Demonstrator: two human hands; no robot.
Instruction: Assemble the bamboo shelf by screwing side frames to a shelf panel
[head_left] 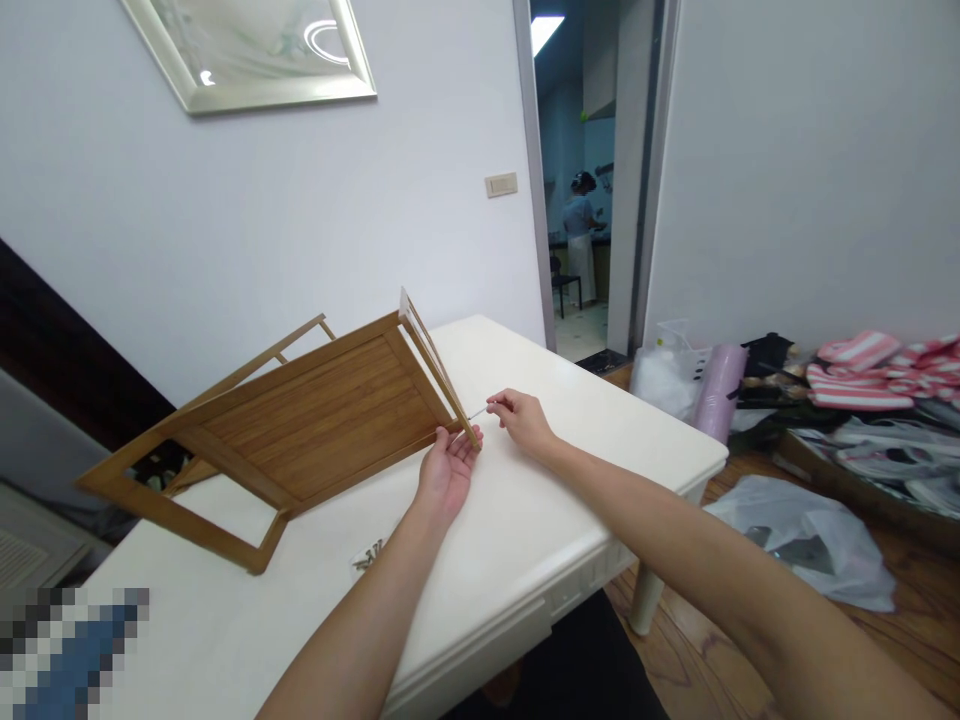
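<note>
A brown wooden furniture piece (322,410), with a panelled face and open end frame, stands tilted on the white table (525,520). Under its right lower corner is my left hand (448,472), palm up, with the fingers curled around the narrow end rail (439,370). My right hand (521,418) pinches a thin metal rod-like tool (478,411); its tip meets the end rail. The tool's exact kind is unclear, since the fingers cover its near end. Several screws (367,555) lie by my left forearm, in what looks like clear plastic.
A blurred blue item (82,650) occupies the lower left. Right of the table, a plastic bag (806,540), a purple roll (721,390) and striped cloth (862,372) crowd the floor. Another person (580,235) stands beyond the doorway.
</note>
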